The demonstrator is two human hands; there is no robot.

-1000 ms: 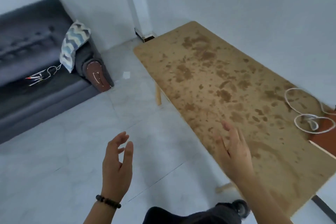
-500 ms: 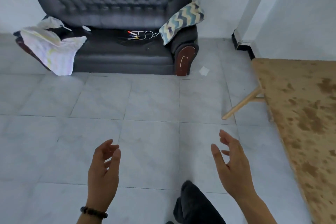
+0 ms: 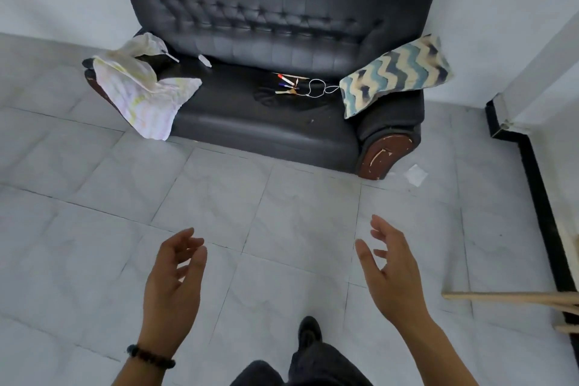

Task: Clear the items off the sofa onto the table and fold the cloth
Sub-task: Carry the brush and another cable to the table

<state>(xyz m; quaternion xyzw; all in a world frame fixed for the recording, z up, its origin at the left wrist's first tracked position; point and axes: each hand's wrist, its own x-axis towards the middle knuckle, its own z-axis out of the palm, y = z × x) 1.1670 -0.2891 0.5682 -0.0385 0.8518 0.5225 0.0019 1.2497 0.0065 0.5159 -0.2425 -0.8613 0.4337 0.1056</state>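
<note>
A dark tufted sofa (image 3: 238, 31) stands against the far wall. A crumpled pale cloth (image 3: 142, 94) hangs over its left arm and spills toward the floor. Several pens (image 3: 286, 81) and a thin white cable (image 3: 316, 88) lie on the seat's middle. A small white object (image 3: 205, 61) rests at the seat's back left. A zigzag-patterned cushion (image 3: 394, 72) leans on the right arm. My left hand (image 3: 174, 288) and my right hand (image 3: 391, 273) float above the floor tiles, well short of the sofa, fingers relaxed and holding nothing.
Grey tiled floor (image 3: 282, 213) lies between me and the sofa. Wooden table legs (image 3: 513, 299) poke in at the right edge. A white scrap (image 3: 416, 174) lies on the floor by the sofa's right arm. A black skirting (image 3: 532, 172) runs along the right wall.
My view has swung from the table toward the sofa, which now looks closer and centred. The table top has left the view. Both hands stay empty in front of me.
</note>
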